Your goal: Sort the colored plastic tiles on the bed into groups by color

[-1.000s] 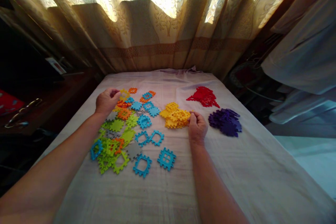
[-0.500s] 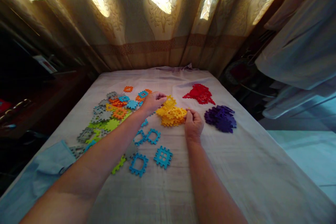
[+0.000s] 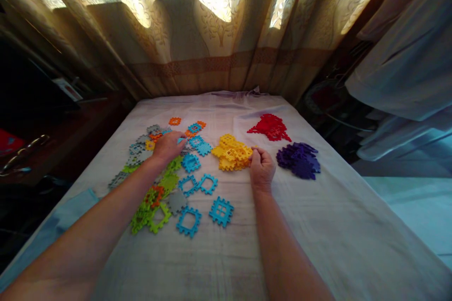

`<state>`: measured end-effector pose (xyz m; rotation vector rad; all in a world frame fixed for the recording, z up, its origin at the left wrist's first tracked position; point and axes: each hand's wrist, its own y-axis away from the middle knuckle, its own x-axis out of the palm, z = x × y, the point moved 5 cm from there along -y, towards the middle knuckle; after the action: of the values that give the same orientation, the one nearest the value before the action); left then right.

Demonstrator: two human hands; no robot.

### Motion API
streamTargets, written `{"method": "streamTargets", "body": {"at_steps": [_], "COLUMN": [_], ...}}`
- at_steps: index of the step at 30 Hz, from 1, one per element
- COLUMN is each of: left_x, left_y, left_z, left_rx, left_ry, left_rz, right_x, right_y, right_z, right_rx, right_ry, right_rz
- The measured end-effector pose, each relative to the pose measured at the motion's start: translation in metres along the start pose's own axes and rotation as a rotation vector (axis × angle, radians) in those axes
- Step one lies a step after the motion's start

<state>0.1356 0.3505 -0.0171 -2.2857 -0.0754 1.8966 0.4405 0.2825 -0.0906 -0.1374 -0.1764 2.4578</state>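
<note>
My left hand (image 3: 168, 146) is over the mixed pile of notched plastic building tiles, its fingers partly stretched to the right. A light blue tile (image 3: 181, 140) shows right at its fingertips; no grip on it is visible. My right hand (image 3: 262, 167) rests at the right edge of the heap of yellow tiles (image 3: 231, 152), thumb and finger pinched on a yellow tile there. Left of that heap lie blue tiles (image 3: 191, 162), lime green tiles (image 3: 168, 181) and grey tiles (image 3: 177, 202). One yellow tile (image 3: 150, 144) sits among the grey ones, left of my left hand.
Red tiles (image 3: 270, 127) and dark purple tiles (image 3: 298, 160) form separate heaps to the right. A single orange tile (image 3: 174, 121) lies at the back left. Light blue cloth (image 3: 76, 209) covers the bed's left edge. Curtains (image 3: 219, 68) hang behind.
My left hand has moved left from the yellow heap to the mixed pile, uncovering blue and green tiles. My right hand stays at the yellow heap's edge.
</note>
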Motion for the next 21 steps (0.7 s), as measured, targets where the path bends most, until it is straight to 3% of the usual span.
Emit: {"method": "streamTargets", "body": {"at_steps": [4, 8, 15, 21], "left_x": [-0.014, -0.011, -0.005, -0.017], "left_y": [0.003, 0.005, 0.003, 0.000], "left_z": [0.073, 0.115, 0.128, 0.127], "left_rx": [-0.196, -0.241, -0.247, -0.251], "left_ry": [-0.145, -0.219, -0.342, -0.309], "left_rz": [-0.002, 0.147, 0.292, 0.282], "right_x": [0.000, 0.000, -0.001, 0.000], "right_y": [0.000, 0.000, 0.001, 0.000], "right_z": [0.001, 0.002, 0.003, 0.000], "right_rx": [-0.003, -0.009, -0.019, -0.011], "right_ry": [0.006, 0.016, 0.038, 0.035], "right_rz": [-0.003, -0.006, -0.001, 0.008]}}
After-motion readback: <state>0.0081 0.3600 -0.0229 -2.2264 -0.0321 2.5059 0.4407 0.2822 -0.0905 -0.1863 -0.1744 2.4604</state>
